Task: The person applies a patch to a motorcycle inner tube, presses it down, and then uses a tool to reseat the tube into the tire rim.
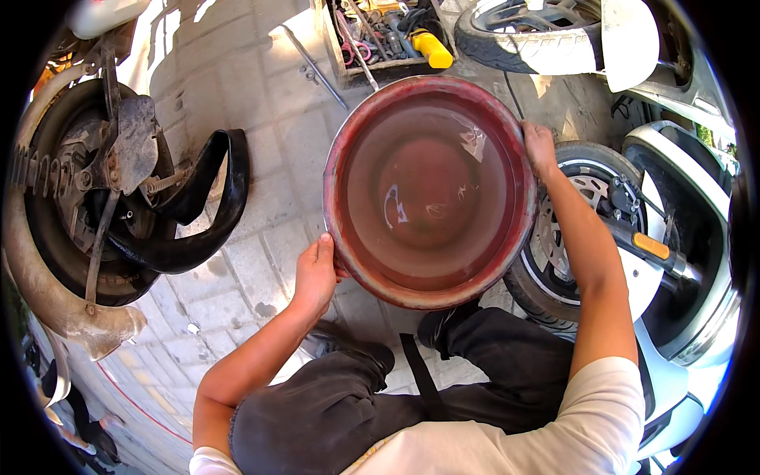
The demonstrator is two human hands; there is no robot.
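Left hand [316, 275], right hand [541, 150] clamped on round dull-red basin [427, 298] (plastic or metal, unclear); best keep cloudy brownish water [431, 253] level, moves slow.

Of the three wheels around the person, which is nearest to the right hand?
The wheel with the silver brake disc, partly behind the right forearm. The others are farther from the right hand: one at top right, one at far left.
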